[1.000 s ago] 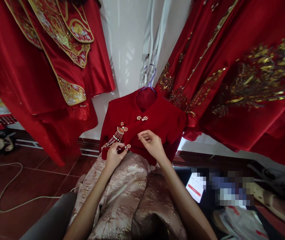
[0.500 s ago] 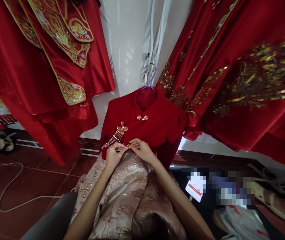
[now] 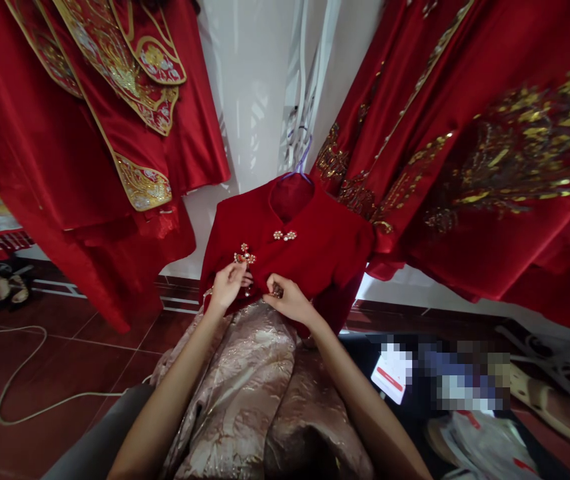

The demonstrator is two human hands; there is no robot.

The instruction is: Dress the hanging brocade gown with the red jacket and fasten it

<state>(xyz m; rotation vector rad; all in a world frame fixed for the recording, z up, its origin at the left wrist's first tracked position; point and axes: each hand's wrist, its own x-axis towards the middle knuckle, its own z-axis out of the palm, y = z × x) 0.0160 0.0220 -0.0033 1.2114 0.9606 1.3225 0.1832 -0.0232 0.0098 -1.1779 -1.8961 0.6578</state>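
Observation:
A red jacket (image 3: 309, 260) with a stand collar hangs in front of me on a purple hanger (image 3: 305, 160). A pearl-like fastener (image 3: 285, 235) sits below its collar. On the chest is a beaded brooch (image 3: 245, 255) with a tassel. My left hand (image 3: 229, 285) is closed in a pinch at the brooch's lower part, over the tassel strands. Near the jacket's hem, my right hand (image 3: 289, 297) is curled closed around something small and dark, too hidden to name. A shiny pinkish-gold brocade fabric (image 3: 249, 380) hangs below the hem, between my forearms.
Red embroidered garments (image 3: 139, 120) hang at the left, and a red gown with gold sequins (image 3: 515, 153) hangs at the right. A lit phone (image 3: 389, 377) and a plastic-wrapped bundle (image 3: 485, 443) lie at the lower right. A pale cable (image 3: 19, 380) crosses the tiled floor beside dark shoes (image 3: 9, 290).
My left hand has moved up from the hem to the brooch, covering its tassel. My right hand has shifted slightly right, its fingers now curled in. The hands are farther apart.

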